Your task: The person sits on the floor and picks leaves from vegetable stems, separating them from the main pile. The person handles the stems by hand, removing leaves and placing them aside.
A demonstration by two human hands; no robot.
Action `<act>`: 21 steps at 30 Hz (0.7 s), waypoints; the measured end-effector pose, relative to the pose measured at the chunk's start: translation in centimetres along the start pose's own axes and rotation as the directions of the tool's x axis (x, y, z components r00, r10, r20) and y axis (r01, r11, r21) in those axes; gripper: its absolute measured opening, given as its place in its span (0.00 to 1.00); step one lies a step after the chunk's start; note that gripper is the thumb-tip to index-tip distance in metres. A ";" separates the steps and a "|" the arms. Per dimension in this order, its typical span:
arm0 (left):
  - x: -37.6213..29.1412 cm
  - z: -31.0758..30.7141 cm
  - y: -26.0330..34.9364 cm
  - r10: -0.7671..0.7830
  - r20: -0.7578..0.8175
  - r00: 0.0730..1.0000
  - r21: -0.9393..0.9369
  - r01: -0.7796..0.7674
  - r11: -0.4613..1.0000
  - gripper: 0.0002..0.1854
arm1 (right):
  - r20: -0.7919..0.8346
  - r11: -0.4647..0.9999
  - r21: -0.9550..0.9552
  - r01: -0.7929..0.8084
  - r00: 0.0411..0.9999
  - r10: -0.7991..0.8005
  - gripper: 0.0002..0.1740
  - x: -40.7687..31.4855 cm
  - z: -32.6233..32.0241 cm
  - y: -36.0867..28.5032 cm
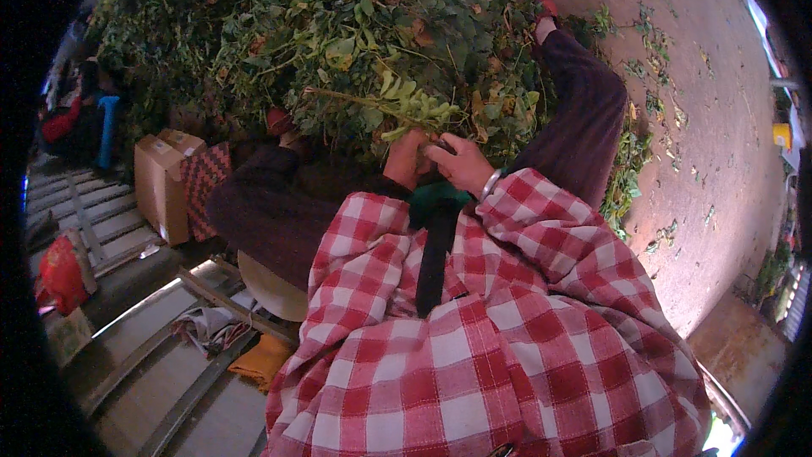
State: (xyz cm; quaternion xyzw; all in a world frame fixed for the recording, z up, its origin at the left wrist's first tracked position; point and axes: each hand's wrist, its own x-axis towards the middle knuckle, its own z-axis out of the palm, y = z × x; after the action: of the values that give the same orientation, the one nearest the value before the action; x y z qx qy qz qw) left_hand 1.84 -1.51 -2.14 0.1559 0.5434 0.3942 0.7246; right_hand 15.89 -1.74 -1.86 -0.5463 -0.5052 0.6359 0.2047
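Note:
A cut bean stalk [368, 100] with a cluster of plump green pods [422, 101] lies across the front of the leafy pile, its pod end at my hands. My left hand [406, 155] is closed around that end of the stalk. My right hand [462, 162], with a silver bangle at the wrist, meets it, thumb and fingers bent together. Something small and dark shows at its fingers, too unclear to name. Directly below both hands is a green object [434, 200], mostly hidden by the forearms and a black strap [436, 260].
A large heap of bean plants [406, 25] fills the space between and beyond my legs. To the left stand a cardboard box [158, 184] and a woven checked bag [206, 187]. Another person [76, 108] sits at far left. Leaves litter the concrete floor [704, 108] on the right.

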 end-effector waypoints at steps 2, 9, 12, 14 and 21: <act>-0.1 -0.1 -0.2 0.016 -0.043 0.999 0.077 -0.013 0.997 0.12 | -0.047 0.984 -0.140 0.108 0.992 -0.115 0.20 -0.2 0.2 -0.4; 2.2 -4.1 -1.8 0.308 0.291 0.906 0.564 -0.422 0.709 0.13 | 0.007 0.957 -0.246 0.156 0.987 -0.159 0.21 -0.2 0.4 -0.8; 2.3 -3.5 -2.3 0.248 0.183 0.951 0.391 -0.301 0.870 0.08 | -0.038 0.990 -0.123 0.065 0.997 -0.070 0.22 0.2 -0.8 -1.0; 1.2 -1.9 -1.2 0.066 0.035 0.997 0.208 -0.072 0.975 0.08 | -0.186 0.975 -0.181 0.129 0.969 -0.163 0.22 1.2 -1.7 -0.3; 1.3 -2.1 -1.3 -0.136 0.020 0.991 0.032 0.135 0.990 0.07 | -0.008 0.963 -0.148 0.224 0.974 -0.228 0.18 1.9 -3.0 -2.6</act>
State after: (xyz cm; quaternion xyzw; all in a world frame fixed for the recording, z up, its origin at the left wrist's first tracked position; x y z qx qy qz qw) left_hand 0.60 -1.81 -4.63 0.1341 0.5506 0.3340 0.7532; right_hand 17.26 2.09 -0.23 -0.5065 -0.6070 0.5626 0.2417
